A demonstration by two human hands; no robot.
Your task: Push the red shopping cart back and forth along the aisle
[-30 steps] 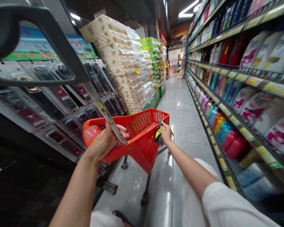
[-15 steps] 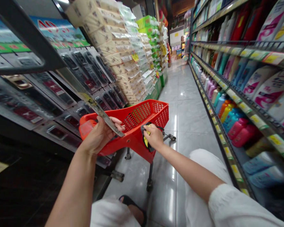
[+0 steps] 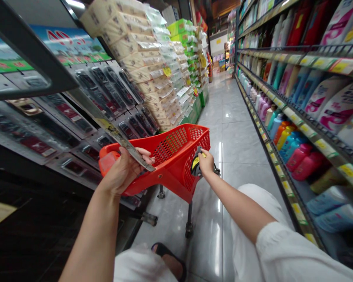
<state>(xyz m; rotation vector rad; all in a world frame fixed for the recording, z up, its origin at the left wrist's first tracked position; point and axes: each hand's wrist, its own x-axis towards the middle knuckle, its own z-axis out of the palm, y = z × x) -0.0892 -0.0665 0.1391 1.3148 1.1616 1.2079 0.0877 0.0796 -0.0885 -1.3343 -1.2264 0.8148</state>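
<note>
My left hand [image 3: 125,170] is cupped around the lower end of a long flat metal bar [image 3: 120,137] with a yellow sticker. A dark looped grip [image 3: 61,80] is at the bar's upper end, close to the camera. That hand is over the side of a red shopping cart [image 3: 176,182]; whether the bar joins the cart I cannot tell. In the fingers of my right hand [image 3: 206,161] is a small black-and-yellow thing [image 3: 195,163], its kind unclear. It shows in front of the cart's perforated wall. Little of the cart's inside shows.
Shelves of shampoo bottles [image 3: 294,145] line the right side. Stacked tissue packs [image 3: 153,74] stand behind the cart, and packaged goods [image 3: 97,86] hang on the left. The tiled floor [image 3: 223,117] runs down the aisle. My sandal [image 3: 167,252] shows below.
My right hand has moved right and slightly up along the cart's side with the black-and-yellow thing. My left hand, the bar and the cart stay almost where they were.
</note>
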